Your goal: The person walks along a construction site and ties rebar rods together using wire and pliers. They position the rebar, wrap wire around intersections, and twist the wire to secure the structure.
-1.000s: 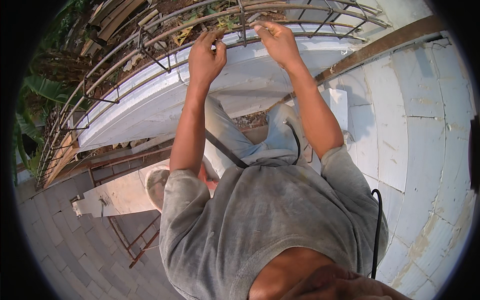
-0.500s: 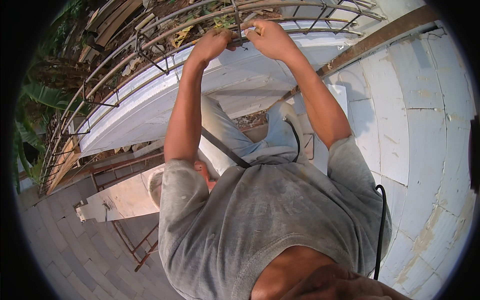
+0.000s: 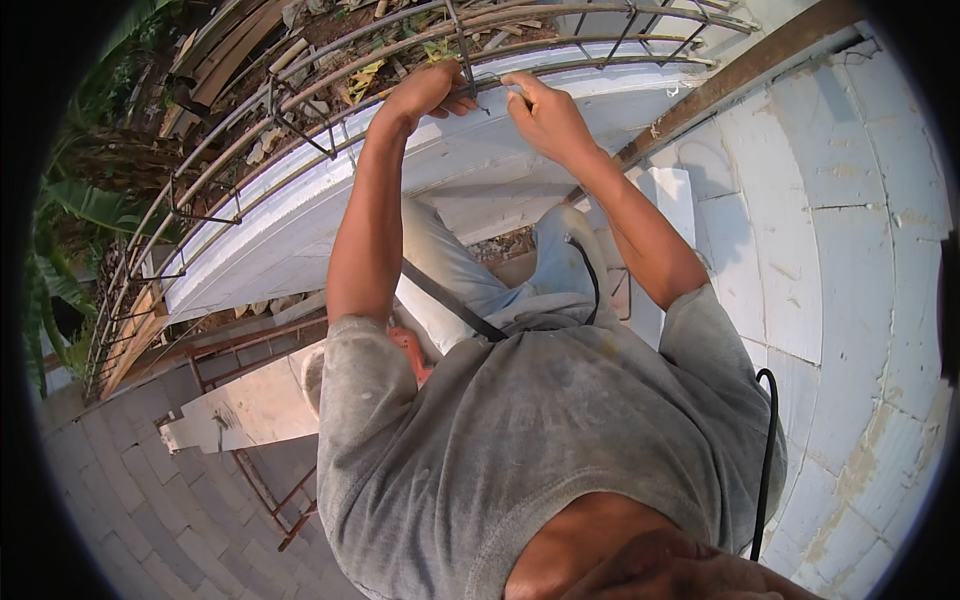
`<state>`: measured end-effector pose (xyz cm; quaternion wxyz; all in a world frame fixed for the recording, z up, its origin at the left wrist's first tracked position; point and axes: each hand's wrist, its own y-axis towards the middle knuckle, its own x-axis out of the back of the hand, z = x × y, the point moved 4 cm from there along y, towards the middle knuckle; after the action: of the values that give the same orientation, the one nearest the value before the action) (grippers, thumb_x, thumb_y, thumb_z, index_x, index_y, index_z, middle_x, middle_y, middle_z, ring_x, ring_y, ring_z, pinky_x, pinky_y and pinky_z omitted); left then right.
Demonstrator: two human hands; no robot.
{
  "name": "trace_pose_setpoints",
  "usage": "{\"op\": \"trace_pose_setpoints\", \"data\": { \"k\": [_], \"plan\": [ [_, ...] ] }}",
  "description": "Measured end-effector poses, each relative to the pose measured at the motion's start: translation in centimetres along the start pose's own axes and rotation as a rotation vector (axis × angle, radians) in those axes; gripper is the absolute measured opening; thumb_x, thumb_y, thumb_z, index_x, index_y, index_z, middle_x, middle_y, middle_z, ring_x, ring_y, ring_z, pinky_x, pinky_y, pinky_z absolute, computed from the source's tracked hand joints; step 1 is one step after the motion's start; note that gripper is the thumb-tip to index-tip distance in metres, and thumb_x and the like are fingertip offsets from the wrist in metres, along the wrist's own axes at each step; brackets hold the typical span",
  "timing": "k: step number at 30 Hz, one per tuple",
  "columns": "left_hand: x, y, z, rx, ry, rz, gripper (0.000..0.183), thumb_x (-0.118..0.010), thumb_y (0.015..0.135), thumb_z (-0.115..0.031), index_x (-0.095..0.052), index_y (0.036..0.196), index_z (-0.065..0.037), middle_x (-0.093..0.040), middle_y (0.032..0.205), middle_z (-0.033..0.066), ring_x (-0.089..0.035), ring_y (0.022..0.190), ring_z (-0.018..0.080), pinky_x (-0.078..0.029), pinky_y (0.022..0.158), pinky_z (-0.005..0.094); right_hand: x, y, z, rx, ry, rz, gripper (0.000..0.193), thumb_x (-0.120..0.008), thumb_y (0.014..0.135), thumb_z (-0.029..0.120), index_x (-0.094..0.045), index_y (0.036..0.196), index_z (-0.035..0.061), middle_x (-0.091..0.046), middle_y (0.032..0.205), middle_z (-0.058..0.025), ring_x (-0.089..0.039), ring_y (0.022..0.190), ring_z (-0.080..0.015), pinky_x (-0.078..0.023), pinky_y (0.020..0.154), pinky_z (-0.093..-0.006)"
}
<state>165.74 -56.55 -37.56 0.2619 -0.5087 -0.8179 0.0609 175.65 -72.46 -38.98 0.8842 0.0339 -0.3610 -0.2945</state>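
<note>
A cage of steel rebar (image 3: 330, 103), long rods with square stirrups, runs along the top of a white block wall (image 3: 300, 215) in front of me. My left hand (image 3: 425, 92) is at the cage beside an upright stirrup (image 3: 461, 48), its fingers bent around the lower rod; the fingertips are partly hidden. Just right of that stirrup, my right hand (image 3: 548, 118) is closed in a pinch. A thin tie wire (image 3: 487, 80) appears to run from the stirrup to its fingertips. A short wire end hangs below the rod between both hands.
Left of me stands a plank platform (image 3: 245, 405) on a rusty metal frame (image 3: 262, 490). A brown beam (image 3: 735, 75) slants at the right, against a wall of pale blocks (image 3: 790, 220). Beyond the cage lie boards (image 3: 225, 50), soil and green leaves (image 3: 95, 205).
My right hand has drawn back from the stirrup, down and to the right, opening a gap between the hands. My left hand stays by the stirrup, its fingers slightly shifted.
</note>
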Motion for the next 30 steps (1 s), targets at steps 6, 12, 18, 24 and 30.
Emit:
{"op": "trace_pose_setpoints", "data": {
  "k": [6, 12, 18, 24, 30],
  "plan": [
    [-0.2, 1.1, 0.5, 0.047, 0.013, -0.062, 0.042, -0.048, 0.093, -0.042, -0.067, 0.088, -0.005, -0.069, 0.079, 0.0046, -0.060, 0.065, 0.0118, -0.048, 0.066, 0.0282, -2.9, -3.5, -0.5, -0.233, 0.540, 0.101, 0.031, -0.052, 0.096, 0.018, -0.059, 0.123, 0.0056, -0.058, 0.071, -0.0037, -0.051, 0.060, -0.0067, -0.045, 0.058, -0.0265],
    [-0.1, 1.2, 0.3, 0.038, 0.051, -0.069, 0.038, -0.059, 0.089, -0.041, -0.069, 0.087, -0.004, -0.069, 0.077, 0.0054, -0.062, 0.065, 0.0113, -0.050, 0.063, 0.0272, -2.9, -2.6, -1.8, 0.144, 0.286, -0.069, 0.032, -0.055, 0.093, 0.016, -0.059, 0.122, 0.0058, -0.064, 0.089, -0.0092, -0.061, 0.075, -0.0166, -0.050, 0.068, -0.0319],
    [0.1, 1.3, 1.3, 0.049, -0.029, -0.078, 0.036, -0.058, 0.089, -0.035, -0.067, 0.094, -0.001, -0.071, 0.080, 0.0099, -0.066, 0.066, 0.0146, -0.052, 0.065, 0.0266, -3.3, -2.3, 0.8, -0.141, 0.196, 0.047, 0.033, -0.063, 0.085, 0.013, -0.059, 0.116, 0.0004, -0.065, 0.097, -0.0155, -0.064, 0.090, -0.0271, -0.052, 0.078, -0.0354],
    [-0.1, 1.5, 0.9, 0.066, -0.001, -0.066, 0.037, -0.058, 0.089, -0.036, -0.067, 0.096, -0.002, -0.071, 0.080, 0.0098, -0.066, 0.066, 0.0148, -0.052, 0.067, 0.0264, -1.9, -1.6, 0.8, 0.429, -0.254, -0.305, 0.038, -0.072, 0.081, 0.020, -0.062, 0.114, 0.0047, -0.066, 0.084, -0.0102, -0.062, 0.069, -0.0266, -0.053, 0.065, -0.0359],
    [0.0, 1.0, 0.9, 0.023, -0.024, -0.076, 0.037, -0.061, 0.087, -0.045, -0.067, 0.089, -0.008, -0.071, 0.080, 0.0062, -0.065, 0.067, 0.0122, -0.050, 0.065, 0.0255, -1.9, -0.8, 0.4, 0.524, -0.299, -0.301, 0.028, -0.071, 0.083, 0.019, -0.065, 0.105, 0.0031, -0.066, 0.078, -0.0115, -0.064, 0.068, -0.0267, -0.053, 0.059, -0.0345]
  ]
}}
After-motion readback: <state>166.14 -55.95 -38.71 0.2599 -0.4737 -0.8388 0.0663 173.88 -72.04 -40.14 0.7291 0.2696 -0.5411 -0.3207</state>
